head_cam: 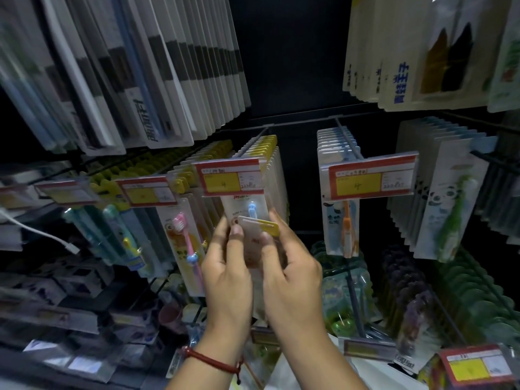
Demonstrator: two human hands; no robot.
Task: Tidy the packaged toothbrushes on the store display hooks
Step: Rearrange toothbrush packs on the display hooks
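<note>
While the left hand point(228, 280) pinches one edge of a yellow-tabbed toothbrush pack point(254, 232) and the right hand point(292, 277) grips the other, the pack sits just below a red-and-yellow price tag point(230, 178), in front of the hanging row of packs point(267, 153).

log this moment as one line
left hand: grips pack | right hand: grips same pack | pack: tilted, below price tag, in front of hung row
</note>
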